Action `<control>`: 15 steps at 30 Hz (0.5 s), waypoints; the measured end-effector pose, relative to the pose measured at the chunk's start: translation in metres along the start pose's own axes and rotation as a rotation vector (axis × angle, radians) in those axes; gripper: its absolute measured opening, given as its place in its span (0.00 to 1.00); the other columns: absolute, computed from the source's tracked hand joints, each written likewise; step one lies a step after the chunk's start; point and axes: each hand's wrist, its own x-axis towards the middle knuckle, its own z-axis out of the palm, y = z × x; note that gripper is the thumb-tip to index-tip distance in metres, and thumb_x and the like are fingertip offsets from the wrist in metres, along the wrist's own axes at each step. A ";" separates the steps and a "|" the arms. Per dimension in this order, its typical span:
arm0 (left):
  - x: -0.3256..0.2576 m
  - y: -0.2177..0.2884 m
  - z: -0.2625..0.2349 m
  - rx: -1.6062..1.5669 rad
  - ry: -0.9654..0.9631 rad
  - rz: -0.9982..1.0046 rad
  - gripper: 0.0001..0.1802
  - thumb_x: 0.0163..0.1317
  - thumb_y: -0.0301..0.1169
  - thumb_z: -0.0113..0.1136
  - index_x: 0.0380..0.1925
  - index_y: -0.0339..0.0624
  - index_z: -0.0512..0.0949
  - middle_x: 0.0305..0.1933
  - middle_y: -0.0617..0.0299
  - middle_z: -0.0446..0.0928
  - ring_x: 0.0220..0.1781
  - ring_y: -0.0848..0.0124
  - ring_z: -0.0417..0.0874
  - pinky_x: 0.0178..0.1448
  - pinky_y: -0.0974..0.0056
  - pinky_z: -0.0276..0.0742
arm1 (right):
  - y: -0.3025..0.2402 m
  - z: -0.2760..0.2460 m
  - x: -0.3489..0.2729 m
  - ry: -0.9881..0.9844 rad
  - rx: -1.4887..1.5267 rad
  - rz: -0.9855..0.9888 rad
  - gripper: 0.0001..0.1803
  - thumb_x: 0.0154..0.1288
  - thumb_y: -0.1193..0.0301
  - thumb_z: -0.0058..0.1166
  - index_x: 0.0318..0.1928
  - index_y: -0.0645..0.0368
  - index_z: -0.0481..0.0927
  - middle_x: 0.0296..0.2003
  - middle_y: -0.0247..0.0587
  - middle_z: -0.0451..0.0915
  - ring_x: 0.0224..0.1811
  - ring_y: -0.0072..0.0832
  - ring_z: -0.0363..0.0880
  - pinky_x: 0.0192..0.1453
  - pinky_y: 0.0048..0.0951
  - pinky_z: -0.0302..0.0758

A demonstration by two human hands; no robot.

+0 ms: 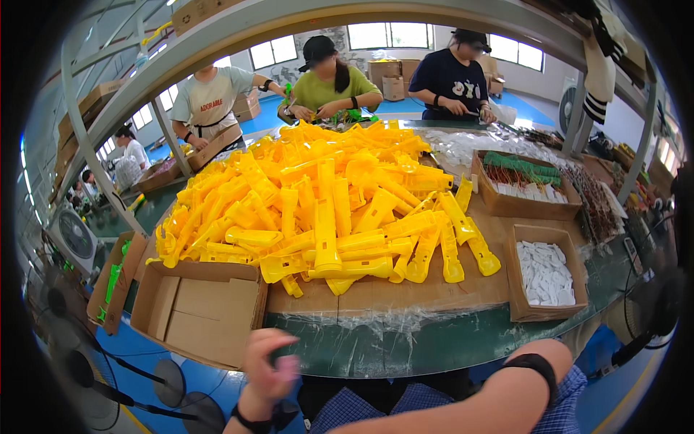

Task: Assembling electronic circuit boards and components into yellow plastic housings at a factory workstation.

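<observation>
My left hand point(269, 367) is raised at the table's near edge, just in front of the cardboard tray point(210, 307). Its fingers are bent and slightly blurred, with a gap between them and the thumb; nothing shows in that gap. A dark band circles the wrist. My right forearm point(448, 406) crosses low from the right, a black band near the elbow, and its hand lies outside the picture. Beyond the tray, a large heap of yellow plastic parts point(325, 217), long and trough-shaped, covers the middle of the table.
At the right stand a box of small white pieces point(546, 275) and a box of wired parts point(524, 184). A narrow box with green pieces point(112, 286) is left of the tray. Three people work across the table point(347, 347). Fans point(72, 235) stand at the left.
</observation>
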 end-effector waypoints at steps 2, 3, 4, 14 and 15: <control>0.042 0.023 0.045 -0.020 -0.458 -0.033 0.13 0.51 0.32 0.62 0.38 0.42 0.76 0.36 0.57 0.78 0.38 0.60 0.79 0.41 0.61 0.75 | -0.037 -0.054 0.019 -0.344 0.014 0.215 0.14 0.56 0.67 0.49 0.41 0.62 0.74 0.38 0.39 0.74 0.46 0.32 0.73 0.53 0.32 0.68; 0.041 0.014 0.057 -0.008 -0.644 -0.009 0.12 0.53 0.33 0.61 0.38 0.45 0.76 0.34 0.58 0.78 0.37 0.61 0.80 0.40 0.61 0.76 | -0.033 -0.047 0.005 -0.333 0.037 0.172 0.14 0.56 0.67 0.49 0.41 0.62 0.74 0.38 0.39 0.74 0.46 0.32 0.73 0.53 0.32 0.68; 0.042 0.011 0.072 -0.036 -0.723 0.019 0.10 0.56 0.34 0.58 0.38 0.47 0.76 0.32 0.59 0.78 0.36 0.61 0.80 0.38 0.62 0.76 | -0.037 -0.029 -0.012 -0.120 -0.136 0.164 0.15 0.56 0.66 0.50 0.41 0.62 0.74 0.40 0.40 0.74 0.47 0.32 0.73 0.53 0.32 0.69; 0.083 0.001 0.162 -0.120 -1.074 0.022 0.14 0.58 0.41 0.56 0.38 0.46 0.76 0.32 0.59 0.78 0.34 0.63 0.80 0.38 0.63 0.75 | -0.098 -0.077 -0.056 -0.146 -0.770 0.212 0.13 0.62 0.71 0.48 0.48 0.50 0.76 0.43 0.34 0.80 0.45 0.30 0.80 0.52 0.28 0.70; 0.088 -0.013 0.166 -0.131 -1.087 -0.005 0.14 0.58 0.40 0.56 0.39 0.44 0.76 0.31 0.58 0.78 0.34 0.64 0.80 0.38 0.63 0.75 | -0.092 -0.073 -0.068 -0.080 -0.681 0.221 0.16 0.61 0.72 0.49 0.50 0.47 0.74 0.43 0.34 0.81 0.46 0.30 0.80 0.52 0.29 0.70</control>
